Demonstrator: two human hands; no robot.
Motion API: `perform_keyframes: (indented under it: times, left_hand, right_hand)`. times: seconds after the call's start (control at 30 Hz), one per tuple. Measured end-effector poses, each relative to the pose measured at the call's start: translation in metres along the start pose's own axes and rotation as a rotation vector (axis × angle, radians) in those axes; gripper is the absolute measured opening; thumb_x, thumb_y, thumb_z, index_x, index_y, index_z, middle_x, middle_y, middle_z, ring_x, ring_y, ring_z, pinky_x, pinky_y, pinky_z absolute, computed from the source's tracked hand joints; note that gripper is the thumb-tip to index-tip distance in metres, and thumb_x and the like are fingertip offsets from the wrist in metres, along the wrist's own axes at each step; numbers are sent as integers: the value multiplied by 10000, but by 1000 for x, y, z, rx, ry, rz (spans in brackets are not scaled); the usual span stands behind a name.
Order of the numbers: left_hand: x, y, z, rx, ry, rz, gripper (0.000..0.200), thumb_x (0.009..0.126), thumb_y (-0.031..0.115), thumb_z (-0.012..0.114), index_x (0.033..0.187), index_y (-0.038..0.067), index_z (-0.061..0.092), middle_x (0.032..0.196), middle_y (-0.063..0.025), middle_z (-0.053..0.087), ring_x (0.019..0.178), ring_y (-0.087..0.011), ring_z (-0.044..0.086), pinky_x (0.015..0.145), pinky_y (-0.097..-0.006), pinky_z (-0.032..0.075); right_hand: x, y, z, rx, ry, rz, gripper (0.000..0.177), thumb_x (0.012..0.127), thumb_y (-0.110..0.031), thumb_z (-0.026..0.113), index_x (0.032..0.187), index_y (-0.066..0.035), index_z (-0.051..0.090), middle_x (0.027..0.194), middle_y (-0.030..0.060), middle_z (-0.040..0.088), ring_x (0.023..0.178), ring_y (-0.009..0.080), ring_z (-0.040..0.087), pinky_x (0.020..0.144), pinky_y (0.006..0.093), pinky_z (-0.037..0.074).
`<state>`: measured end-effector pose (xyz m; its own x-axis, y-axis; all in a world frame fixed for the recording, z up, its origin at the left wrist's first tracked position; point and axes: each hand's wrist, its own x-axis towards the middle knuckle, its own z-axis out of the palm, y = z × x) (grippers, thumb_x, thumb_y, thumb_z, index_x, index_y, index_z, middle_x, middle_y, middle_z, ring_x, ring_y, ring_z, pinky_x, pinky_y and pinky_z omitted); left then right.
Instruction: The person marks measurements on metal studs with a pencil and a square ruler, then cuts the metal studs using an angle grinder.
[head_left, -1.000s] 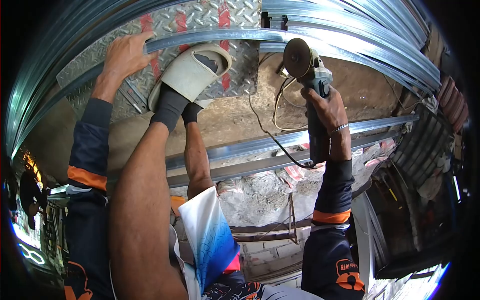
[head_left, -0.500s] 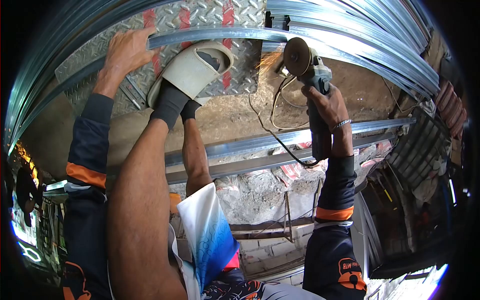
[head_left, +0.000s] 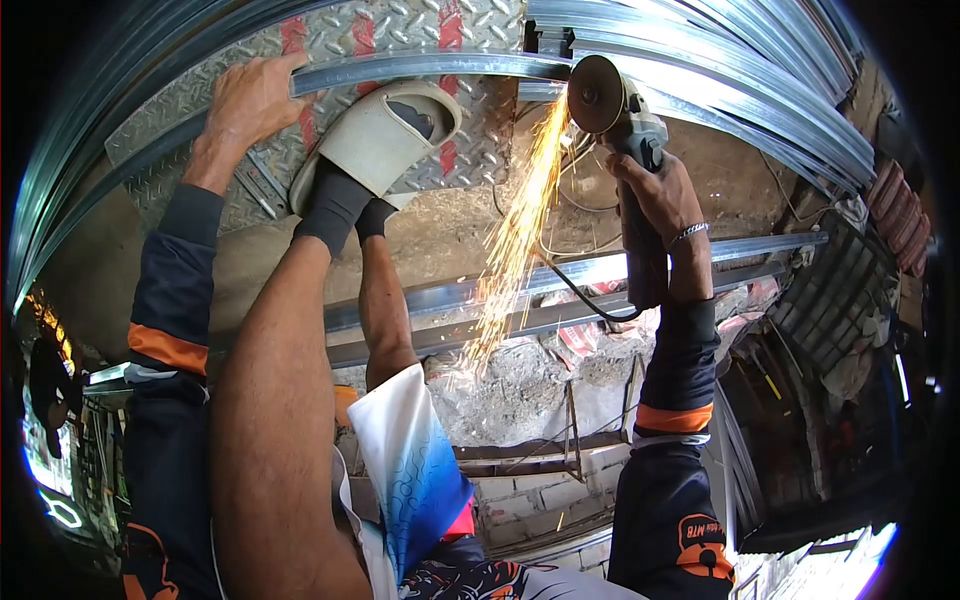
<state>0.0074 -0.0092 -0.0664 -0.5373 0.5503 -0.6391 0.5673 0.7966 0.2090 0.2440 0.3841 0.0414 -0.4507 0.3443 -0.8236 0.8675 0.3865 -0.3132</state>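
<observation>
My right hand (head_left: 662, 190) grips the body of an angle grinder (head_left: 640, 240). Its cutting disc (head_left: 596, 94) meets the end of a long galvanized metal channel (head_left: 430, 65), and bright sparks (head_left: 520, 225) stream down and to the left. On the left, my left hand (head_left: 252, 105) is closed around the same channel, holding it over a checkered steel plate (head_left: 485, 115). My foot in a pale slide sandal (head_left: 375, 140) rests on the plate, just below the channel. The fingertips of both hands are partly hidden.
A stack of metal channels (head_left: 720, 85) fills the upper right. More channels (head_left: 445, 298) lie across the ground below the plate. The grinder's black cord (head_left: 580, 300) loops under the tool. A concrete block wall (head_left: 545, 495) is at the bottom; other sparks (head_left: 50, 325) show at far left.
The spark stream has grown from a small spray by the disc to a long one reaching past the lower channels. The grinder has shifted slightly upward; my left hand stays in place.
</observation>
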Motion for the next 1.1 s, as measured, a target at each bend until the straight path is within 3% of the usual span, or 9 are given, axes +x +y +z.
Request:
perform_keyframes:
  times: [0.13,0.23,0.3,0.37,0.73,0.97,1.1]
  left_hand:
    - [0,-1,2,14,27,11,512,859,393,765,1307,164,674,1120,-206,719,1068,-427,662,922,-560,512]
    - [0,-4,5,29,86,42,512,858,427,761,1285,156,684,1068,-210,729,1036,-424,676,908,-541,523]
    - [0,-5,7,34,119,56,521,861,470,757,1267,150,692,1029,-208,738,1010,-422,689,900,-533,532]
    - [-1,-4,5,26,92,40,507,847,374,771,1299,162,680,1093,-224,717,1059,-426,663,906,-543,517]
    - [-1,-5,11,61,109,45,517,876,436,755,1313,171,683,1046,-193,748,1025,-398,700,934,-538,530]
    - [0,-9,15,25,111,51,493,864,391,761,1294,163,685,947,-168,738,1011,-406,685,903,-568,519]
    - [1,-11,17,20,94,55,494,859,388,764,1293,166,685,973,-169,740,1017,-408,685,913,-564,518]
  right_hand:
    - [3,6,0,32,-3,-32,436,829,-374,703,935,49,698,796,100,693,735,175,618,714,338,512]
    - [4,5,-1,56,-22,49,425,845,-392,733,1011,-2,713,765,58,661,670,140,622,605,308,490]
    - [4,5,-1,121,-30,24,445,852,-398,719,945,37,715,814,88,711,739,153,618,716,326,507]
    - [6,8,-2,107,-38,26,444,854,-395,720,949,39,713,811,85,708,736,149,613,712,324,505]
    - [7,-9,-2,7,39,-51,449,865,-385,725,964,52,690,777,67,673,715,147,569,696,321,492]
    - [19,1,-3,-1,9,27,443,856,-383,718,977,42,691,801,76,675,735,146,577,714,321,494]
    - [7,-5,0,-34,46,55,453,845,-381,727,993,45,689,788,87,684,727,153,600,706,330,500]
